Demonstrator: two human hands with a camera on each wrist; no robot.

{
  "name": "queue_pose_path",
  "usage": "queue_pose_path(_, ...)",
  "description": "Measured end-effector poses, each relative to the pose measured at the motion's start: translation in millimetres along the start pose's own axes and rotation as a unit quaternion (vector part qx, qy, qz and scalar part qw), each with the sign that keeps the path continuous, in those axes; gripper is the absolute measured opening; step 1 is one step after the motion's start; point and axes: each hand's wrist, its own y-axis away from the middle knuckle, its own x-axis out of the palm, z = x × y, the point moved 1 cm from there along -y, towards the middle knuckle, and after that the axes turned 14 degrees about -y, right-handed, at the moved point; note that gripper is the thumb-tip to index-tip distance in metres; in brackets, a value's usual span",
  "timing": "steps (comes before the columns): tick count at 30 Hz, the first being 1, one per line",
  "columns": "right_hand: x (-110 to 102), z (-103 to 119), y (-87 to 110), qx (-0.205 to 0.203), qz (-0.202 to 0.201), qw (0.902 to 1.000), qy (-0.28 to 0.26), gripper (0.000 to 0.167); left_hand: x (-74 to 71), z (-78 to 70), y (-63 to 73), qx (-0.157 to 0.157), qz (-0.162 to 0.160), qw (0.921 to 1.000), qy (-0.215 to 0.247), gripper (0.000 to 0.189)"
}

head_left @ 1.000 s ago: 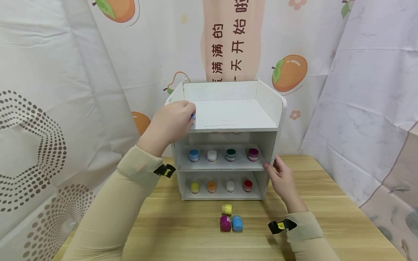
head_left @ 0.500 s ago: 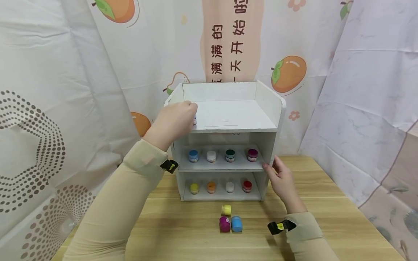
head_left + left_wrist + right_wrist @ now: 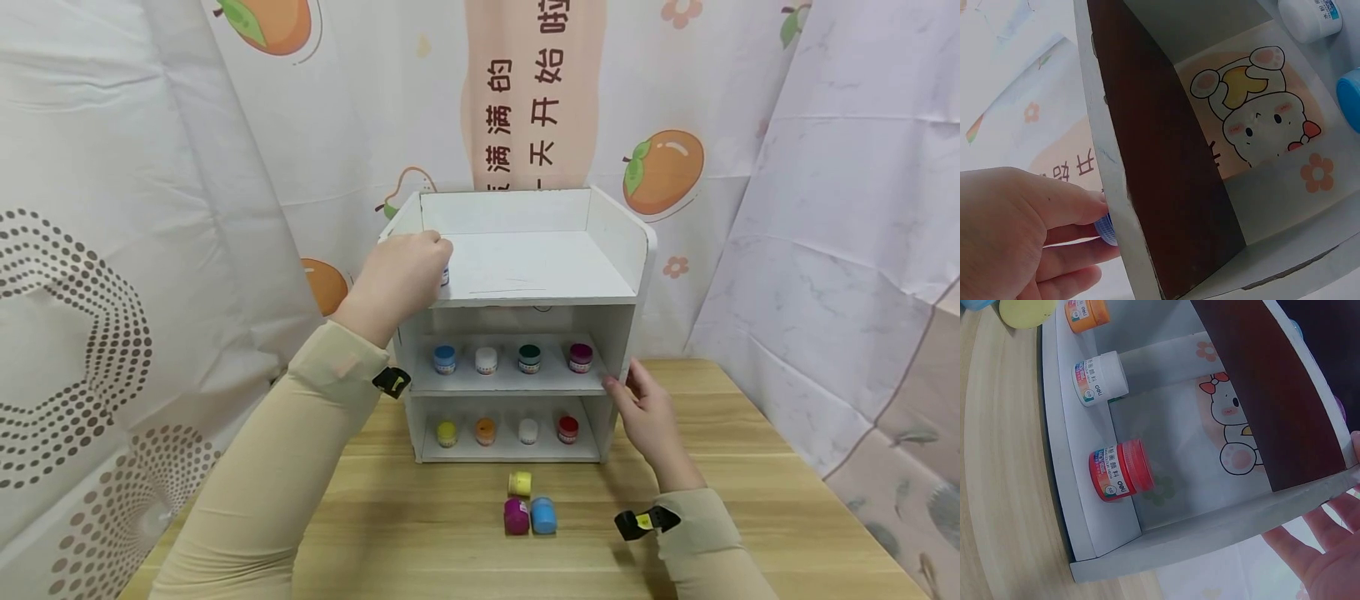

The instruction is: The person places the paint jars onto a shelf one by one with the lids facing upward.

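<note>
My left hand point(image 3: 397, 275) is at the left end of the top board of a small white shelf point(image 3: 532, 254). It pinches a paint jar point(image 3: 1105, 230), mostly hidden by the fingers; a blue part shows in the left wrist view. The right hand point(image 3: 651, 421) grips the shelf's right side panel, thumb at the front edge and fingers along the outside. On the middle board stand paint jars with a blue lid point(image 3: 445, 358), a white lid point(image 3: 486, 360), a dark green lid point(image 3: 529, 358) and a purple lid point(image 3: 581, 357).
The bottom board bears a yellow jar point(image 3: 447, 433), an orange jar point(image 3: 485, 431), a white jar point(image 3: 1099, 378) and a red jar point(image 3: 1120, 470). On the wooden table point(image 3: 405, 525) lie a small yellow jar point(image 3: 520, 483), a purple jar point(image 3: 517, 517) and a blue jar point(image 3: 543, 515). A printed curtain hangs behind.
My left hand has shifted very slightly on the top board, and the jar's blue part no longer shows in the head view. The right hand stays on the side panel.
</note>
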Motion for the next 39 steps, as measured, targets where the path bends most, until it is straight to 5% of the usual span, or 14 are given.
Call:
queue_pose_path(14, 0.5, 0.0, 0.7, 0.002, -0.005, 1.0, 0.005, 0.048, -1.9, 0.2, 2.8, 0.001, -0.007, 1.0, 0.007, 0.025)
queue_pose_path(17, 1.1, 0.0, 0.8, 0.002, -0.006, 1.0, 0.006, 0.048, -4.0, 2.9, 6.5, 0.008, -0.049, 0.9987, 0.016, 0.022)
queue_pose_path(20, 1.1, 0.0, 0.5, 0.001, -0.006, 1.0, 0.002, 0.047, -6.2, 6.2, 12.7, 0.019, -0.128, 0.9912, 0.029, 0.016)
queue_pose_path(23, 0.1, 0.2, 0.1, 0.003, -0.005, 1.0, -0.003, 0.048, -6.5, 9.4, 19.7, 0.03, -0.221, 0.9737, 0.044, 0.012)
queue_pose_path(29, -3.6, -1.6, -3.2, -0.012, -0.015, 0.9996, -0.018, 0.052, -4.9, 12.6, 36.8, 0.029, -0.375, 0.9233, 0.079, 0.016)
queue_pose_path(35, -16.4, -18.4, -11.0, -0.026, -0.054, 0.9974, -0.039, 0.062, 5.1, 12.4, 55.9, -0.038, -0.476, 0.87, 0.124, 0.023)
queue_pose_path(39, -17.4, -4.0, -11.5, -0.065, -0.103, 0.9906, -0.063, 0.059, 19.9, 10.7, 68.6, -0.099, -0.491, 0.8519, 0.152, 0.03)
